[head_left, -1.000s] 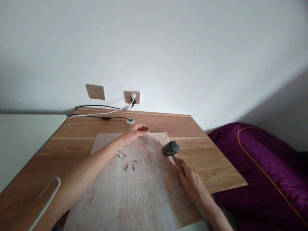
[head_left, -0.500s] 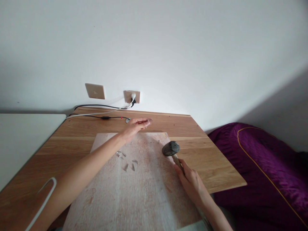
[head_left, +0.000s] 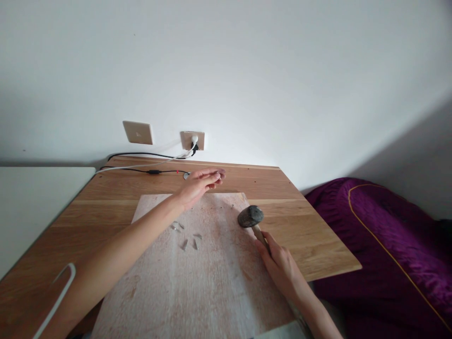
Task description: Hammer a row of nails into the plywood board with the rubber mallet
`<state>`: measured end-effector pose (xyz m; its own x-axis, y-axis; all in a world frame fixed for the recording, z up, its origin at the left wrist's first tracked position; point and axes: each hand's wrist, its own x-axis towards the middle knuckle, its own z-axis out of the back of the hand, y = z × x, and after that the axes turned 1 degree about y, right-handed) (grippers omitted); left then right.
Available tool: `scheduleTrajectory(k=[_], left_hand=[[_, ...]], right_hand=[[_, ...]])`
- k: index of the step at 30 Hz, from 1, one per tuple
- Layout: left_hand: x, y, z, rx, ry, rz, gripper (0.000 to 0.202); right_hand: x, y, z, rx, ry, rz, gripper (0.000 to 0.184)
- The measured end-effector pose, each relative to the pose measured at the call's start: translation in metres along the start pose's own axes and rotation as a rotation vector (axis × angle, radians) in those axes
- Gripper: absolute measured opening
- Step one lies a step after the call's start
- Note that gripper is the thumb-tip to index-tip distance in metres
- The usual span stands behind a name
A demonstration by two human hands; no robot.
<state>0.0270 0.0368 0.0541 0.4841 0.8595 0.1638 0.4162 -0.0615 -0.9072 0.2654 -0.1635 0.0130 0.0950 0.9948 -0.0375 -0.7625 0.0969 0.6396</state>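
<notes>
Left hand [head_left: 198, 185]: stretched out across the far edge of the board [head_left: 197, 282], palm partly turned toward the wall [head_left: 247, 84].
Left grip: pinching a small shiny piece [head_left: 219, 175] between thumb and fingers; too small and blurred to identify.
Right hand [head_left: 280, 268]: beside the board's right edge, well apart from the left hand.
Right grip: wrapped around the wooden handle of the mallet [head_left: 251, 216].
Mallet: dark and rounded at the head, pointing away toward the board's far right corner; contact with the board impossible to tell.
Loose pieces [head_left: 184, 245]: thin, greyish, scattered on the board left of its middle, some just beside the left forearm.
Board: pale, scuffed, lying flat on the desk [head_left: 318, 235].
Socket [head_left: 185, 141]: set in the wall above the desk, filled with a white plug [head_left: 194, 140] and a black plug [head_left: 194, 148].
Purple cover [head_left: 395, 245]: right of the desk, crossed by yellow piping.
</notes>
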Motion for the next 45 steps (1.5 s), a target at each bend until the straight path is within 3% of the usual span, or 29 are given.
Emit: scheduleTrajectory(k=[10, 22, 29, 45], left_hand=[[0.005, 0.011, 0.01, 0.018, -0.096, 0.048, 0.033], [0.004, 0.011, 0.007, -0.055, -0.075, 0.079, 0.023], [0.004, 0.012, 0.008, -0.102, -0.124, 0.095, 0.016], [0.004, 0.013, 0.009, -0.125, -0.103, 0.116, 0.02]], right_hand=[[-0.001, -0.002, 0.001, -0.004, -0.003, 0.014, 0.044], [-0.001, 0.0, 0.0, -0.011, -0.013, 0.0, 0.049], [-0.001, 0.0, 0.0, -0.007, -0.026, 0.018, 0.045], [-0.001, -0.003, -0.001, 0.006, -0.032, 0.006, 0.044]])
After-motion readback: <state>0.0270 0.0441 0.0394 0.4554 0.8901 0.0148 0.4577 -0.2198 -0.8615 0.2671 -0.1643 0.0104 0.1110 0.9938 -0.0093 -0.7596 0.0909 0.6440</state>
